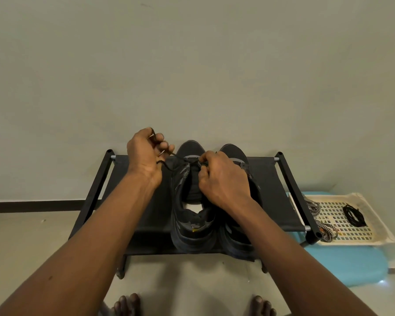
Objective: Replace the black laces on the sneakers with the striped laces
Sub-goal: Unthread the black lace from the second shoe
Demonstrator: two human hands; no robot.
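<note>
Sneakers, two; striped laces, two; black laces, two

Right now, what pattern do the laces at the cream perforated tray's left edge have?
Black-and-white stripes; those coiled striped laces show best in the head view.

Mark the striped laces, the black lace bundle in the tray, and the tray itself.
striped laces [327,231]: head view, lower coil at the tray's near corner.
black lace bundle [354,215]: head view, middle of the bundle.
tray [374,221]: head view, bare right rim.
</note>
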